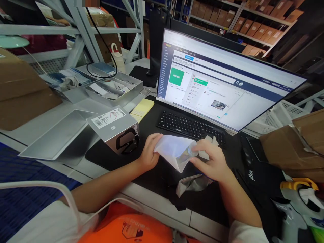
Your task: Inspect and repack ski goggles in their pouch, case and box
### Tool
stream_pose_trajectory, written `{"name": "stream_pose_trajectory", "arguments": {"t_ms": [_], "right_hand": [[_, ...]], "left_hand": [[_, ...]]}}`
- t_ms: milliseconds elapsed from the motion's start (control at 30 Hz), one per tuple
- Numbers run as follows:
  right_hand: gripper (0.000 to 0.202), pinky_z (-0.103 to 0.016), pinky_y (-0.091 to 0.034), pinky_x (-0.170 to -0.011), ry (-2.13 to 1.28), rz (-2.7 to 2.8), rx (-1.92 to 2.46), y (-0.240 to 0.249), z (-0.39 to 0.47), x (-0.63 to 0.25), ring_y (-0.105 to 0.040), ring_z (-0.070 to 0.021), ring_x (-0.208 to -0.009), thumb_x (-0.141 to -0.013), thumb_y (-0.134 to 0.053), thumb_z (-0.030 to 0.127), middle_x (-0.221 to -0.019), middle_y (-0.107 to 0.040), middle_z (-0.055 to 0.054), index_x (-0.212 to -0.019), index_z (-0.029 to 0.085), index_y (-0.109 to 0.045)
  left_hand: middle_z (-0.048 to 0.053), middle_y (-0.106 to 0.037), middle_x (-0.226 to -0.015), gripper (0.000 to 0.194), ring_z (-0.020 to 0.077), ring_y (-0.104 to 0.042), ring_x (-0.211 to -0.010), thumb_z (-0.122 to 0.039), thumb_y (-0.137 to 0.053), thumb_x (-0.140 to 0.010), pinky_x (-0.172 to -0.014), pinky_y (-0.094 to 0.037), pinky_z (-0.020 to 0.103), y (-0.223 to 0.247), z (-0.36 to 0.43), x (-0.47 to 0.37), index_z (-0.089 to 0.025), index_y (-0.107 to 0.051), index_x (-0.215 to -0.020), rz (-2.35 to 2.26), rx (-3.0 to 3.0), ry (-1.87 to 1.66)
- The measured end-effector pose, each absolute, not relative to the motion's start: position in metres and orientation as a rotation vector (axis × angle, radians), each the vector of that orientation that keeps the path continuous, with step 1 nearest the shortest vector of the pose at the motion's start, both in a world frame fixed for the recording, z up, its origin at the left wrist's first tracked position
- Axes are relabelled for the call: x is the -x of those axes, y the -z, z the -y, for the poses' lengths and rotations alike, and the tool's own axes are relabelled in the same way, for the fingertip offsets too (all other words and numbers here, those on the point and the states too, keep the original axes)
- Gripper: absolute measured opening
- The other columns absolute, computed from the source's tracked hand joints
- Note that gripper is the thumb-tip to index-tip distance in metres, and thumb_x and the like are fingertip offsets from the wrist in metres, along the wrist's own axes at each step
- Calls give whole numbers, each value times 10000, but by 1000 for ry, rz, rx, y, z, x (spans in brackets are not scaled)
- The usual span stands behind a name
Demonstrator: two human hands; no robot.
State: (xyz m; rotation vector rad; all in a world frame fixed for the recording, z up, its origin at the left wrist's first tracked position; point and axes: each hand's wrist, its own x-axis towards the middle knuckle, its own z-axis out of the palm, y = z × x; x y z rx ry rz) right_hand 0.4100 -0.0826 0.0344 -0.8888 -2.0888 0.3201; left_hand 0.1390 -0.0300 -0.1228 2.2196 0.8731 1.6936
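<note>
My left hand (151, 151) is closed around the far-left end of a translucent white pouch (170, 147). At the pouch's open end, my right hand (210, 158) grips the rim with thumb and fingers. Something shiny shows inside the mouth, too unclear to name. Crumpled white material (204, 153) lies behind my right fingers. Below the pouch, a grey pouch (193, 185) rests on the black desk mat (152, 180). To the left stands a silver box (115, 126) with a printed label, beside an open, hollow silver box sleeve or lid (63, 138).
A monitor (227, 81) stands behind the black keyboard (188, 125). Yellow paper (142, 108) lies left of the keyboard. An open silver box (113, 89) holds small items. Cardboard boxes (291, 145) and a tape dispenser (301, 194) occupy the right side.
</note>
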Motion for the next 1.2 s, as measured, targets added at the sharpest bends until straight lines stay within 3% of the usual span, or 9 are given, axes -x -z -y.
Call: {"name": "stream_pose_trajectory", "arguments": {"t_ms": [200,333,433,567,700,800,900,1067,1200], "right_hand": [[95,-370,-625,-791,-279,2164,964,-33,81,-413,-778,-228,-842,-1076,-751,363,-959,-823,-53,-1097,271,-765],[120,-365,-619,-765,-260,2208,1065,-30,78,-411,-770,-229,-816,-1096,-704,352,-917,-815,-55,-1051,268,-777],[114,-357,-609,-724,-217,2184,1093,-26,76,-409,-763,-228,-771,-1083,-689,305,-875,-810,-50,-1028,267,-781],[127,-353,-640,-716,-222,2082,1154,-21,74,-411,-771,-232,-767,-1056,-690,326,-879,-829,-54,-1009,273,-795],[122,-343,-658,-757,-317,2004,1211,-22,70,-417,-781,-227,-791,-1036,-707,339,-919,-847,-52,-1012,262,-799],[98,-316,-645,-753,-435,2031,1213,-30,70,-423,-777,-213,-794,-1024,-733,334,-917,-840,-36,-1002,257,-789],[112,-314,-642,-767,-542,2111,1138,-40,71,-429,-782,-213,-823,-1023,-762,355,-959,-842,-47,-1035,248,-791],[208,-337,-624,-775,-582,2230,1054,-50,75,-436,-762,-210,-786,-1107,-685,382,-906,-823,-60,-1024,251,-822],[214,-349,-603,-772,-507,2269,1060,-49,76,-436,-746,-211,-771,-1097,-729,432,-872,-813,-53,-1049,260,-847]], "left_hand": [[164,-679,-1526,737,302,-686,-1379,-199,-448,-1154,-1161,-608,517,116,30,-139,-378,-297,-1853,-859,-2203,-1685],[155,-697,-1526,728,292,-698,-1374,-208,-438,-1161,-1183,-601,509,121,29,-138,-386,-300,-1853,-864,-2141,-1656],[165,-692,-1518,679,286,-704,-1383,-265,-439,-1165,-1209,-593,494,125,30,-138,-331,-366,-1836,-889,-2086,-1567],[195,-680,-1601,678,333,-667,-1481,-502,-544,-1132,-1294,-535,516,119,35,-143,-221,-525,-1748,-928,-1839,-1223],[203,-750,-1530,815,376,-733,-1383,-653,-799,-949,-1166,-621,510,105,37,-149,-187,-640,-1598,-832,-1559,-939],[134,-841,-1247,673,312,-803,-1101,-627,-853,-883,-946,-674,429,95,36,-152,-187,-715,-1372,-842,-1497,-828],[49,-825,-1045,460,250,-767,-932,-514,-874,-829,-822,-636,358,90,35,-152,-203,-714,-1127,-962,-1557,-823],[1,-809,-989,396,215,-735,-878,-220,-844,-670,-775,-572,309,88,34,-150,-219,-684,-1031,-1066,-1634,-869],[8,-798,-978,362,213,-723,-858,-230,-833,-674,-770,-564,316,88,34,-149,-228,-658,-990,-1101,-1667,-931]]}}
